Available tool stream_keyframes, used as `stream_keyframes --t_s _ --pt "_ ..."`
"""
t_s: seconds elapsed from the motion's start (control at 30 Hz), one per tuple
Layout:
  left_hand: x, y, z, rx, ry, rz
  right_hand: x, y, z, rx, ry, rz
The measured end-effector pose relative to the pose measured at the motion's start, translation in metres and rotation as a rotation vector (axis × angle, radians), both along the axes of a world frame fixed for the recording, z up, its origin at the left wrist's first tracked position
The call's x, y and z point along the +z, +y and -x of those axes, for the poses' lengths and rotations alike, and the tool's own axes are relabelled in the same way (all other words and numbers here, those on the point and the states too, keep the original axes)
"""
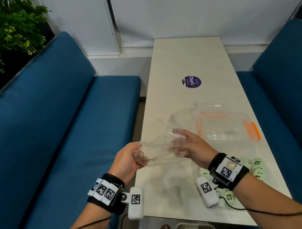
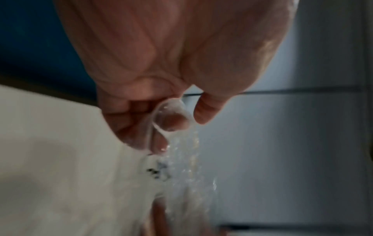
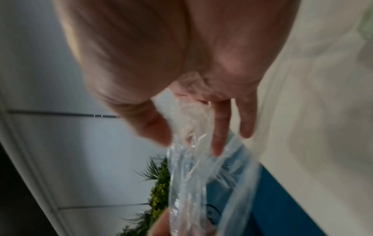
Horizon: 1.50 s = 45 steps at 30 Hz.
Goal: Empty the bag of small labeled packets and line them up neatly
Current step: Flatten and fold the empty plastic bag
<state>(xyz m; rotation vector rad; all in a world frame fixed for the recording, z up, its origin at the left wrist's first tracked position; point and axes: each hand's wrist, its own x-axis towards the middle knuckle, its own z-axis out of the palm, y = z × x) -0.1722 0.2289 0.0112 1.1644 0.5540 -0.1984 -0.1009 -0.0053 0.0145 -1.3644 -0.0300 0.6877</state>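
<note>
**Clear bag held between both hands**

The table [image 1: 187, 60] runs ahead of the hands, flanked by blue benches [image 1: 51, 128]. Just beyond the right hand [image 1: 189, 145] sits a clear box [image 1: 223, 123] with orange clips. The bag [image 1: 157, 148], crumpled and see-through, hangs above the table's near left edge, stretched from hand to hand. The left hand [image 1: 127, 160] pinches one end with curled fingers and thumb. The right hand grips the other end between thumb and fingers, two fingers straight. The pale green packets [image 1: 254, 167] lie heaped under the right wrist.
</note>
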Motion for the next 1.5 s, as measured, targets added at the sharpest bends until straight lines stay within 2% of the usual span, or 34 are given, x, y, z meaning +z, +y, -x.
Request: stream_keyframes --t_s 0.07,0.13,0.17,0.23,0.3,0.4,0.5,0.63,0.67,0.73,0.83,0.97,1.07,1.13,1.23,1.3,1.43,1.5 --pt "0.002 -0.005 0.006 -0.084 -0.072 -0.253 0.005 0.006 -0.001 -0.019 0.088 -0.046" --pt "0.002 -0.008 0.010 -0.151 -0.160 -0.485 0.005 0.012 -0.007 -0.077 0.013 0.079" --pt "0.002 -0.008 0.011 -0.160 -0.184 -0.536 0.005 0.013 -0.010 -0.134 -0.039 0.131" --pt "-0.003 -0.004 0.014 -0.120 -0.175 -0.570 0.007 0.010 -0.021 -0.235 -0.075 0.106" --pt "-0.008 -0.001 0.018 -0.083 -0.106 -0.498 0.014 0.005 -0.028 -0.251 -0.061 -0.030" --pt "-0.012 -0.001 0.024 -0.207 0.029 -0.360 0.023 0.003 -0.027 -0.189 -0.047 -0.155" --pt "-0.014 0.001 0.018 -0.287 0.039 -0.514 0.024 0.006 -0.021 -0.050 -0.123 -0.075" --pt "0.004 -0.004 0.001 -0.171 -0.137 -0.777 0.032 0.010 -0.011 0.088 -0.209 0.041" --pt "0.007 -0.007 -0.003 -0.153 -0.183 -0.775 0.035 0.013 -0.007 0.127 -0.240 0.077" --pt "0.012 -0.013 -0.009 -0.137 -0.227 -0.654 0.037 0.015 -0.003 0.188 -0.321 0.149" --pt "0.009 -0.007 -0.012 -0.091 -0.224 -0.532 0.039 0.003 -0.011 0.164 -0.416 0.227" --pt "0.003 0.002 -0.011 0.021 -0.138 -0.213 0.043 -0.017 -0.021 0.081 -0.376 0.227" --pt "0.003 -0.002 -0.012 0.049 -0.091 -0.063 0.040 -0.020 -0.024 0.094 -0.387 0.225" --pt "0.003 -0.005 -0.012 0.010 -0.069 -0.046 0.043 -0.018 -0.023 0.114 -0.445 0.236" --pt "-0.003 -0.008 -0.007 -0.208 -0.080 -0.199 0.047 -0.014 -0.019 0.112 -0.478 0.197" --pt "-0.007 -0.006 -0.002 -0.294 -0.124 -0.207 0.049 -0.016 -0.023 0.135 -0.490 0.162" --pt "-0.003 0.010 0.000 -0.226 -0.171 -0.070 0.062 -0.029 -0.028 0.176 -0.502 0.157" --pt "0.000 0.016 -0.001 -0.295 -0.192 -0.096 0.060 -0.031 -0.024 0.213 -0.457 0.145"
